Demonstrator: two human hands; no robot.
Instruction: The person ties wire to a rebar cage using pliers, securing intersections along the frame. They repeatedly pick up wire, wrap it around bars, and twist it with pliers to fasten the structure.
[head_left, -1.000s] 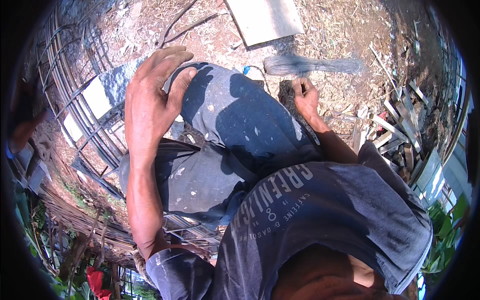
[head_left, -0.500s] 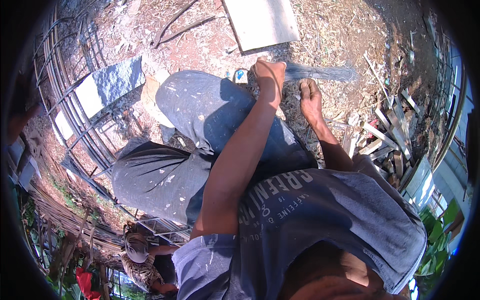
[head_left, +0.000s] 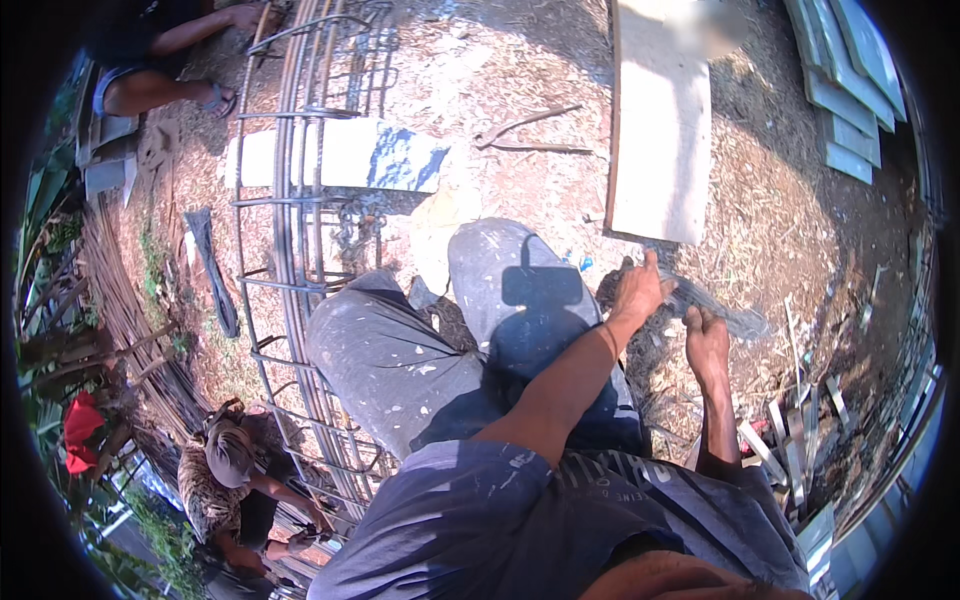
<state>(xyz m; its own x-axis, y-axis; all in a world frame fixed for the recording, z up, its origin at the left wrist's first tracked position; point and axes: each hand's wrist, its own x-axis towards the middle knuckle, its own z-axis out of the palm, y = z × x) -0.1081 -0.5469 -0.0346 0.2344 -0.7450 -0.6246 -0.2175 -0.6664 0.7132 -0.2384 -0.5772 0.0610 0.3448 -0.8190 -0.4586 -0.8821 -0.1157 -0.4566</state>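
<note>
While the long steel cage [head_left: 290, 235] stretches along the person's left side and the pale board [head_left: 655, 120] lies ahead, the wire bundle [head_left: 740, 316] is on the ground right of the knees. Thin strands probably tangle easily, so it seems best to keep the bundle flat and pull lengthwise — never across. The left hand [head_left: 640, 292] is at its near end, one finger extended, the others partly bent; the right hand [head_left: 707, 345] is just beside it, fingers curled. How tightly either closes — or on what — I cannot tell.
</note>
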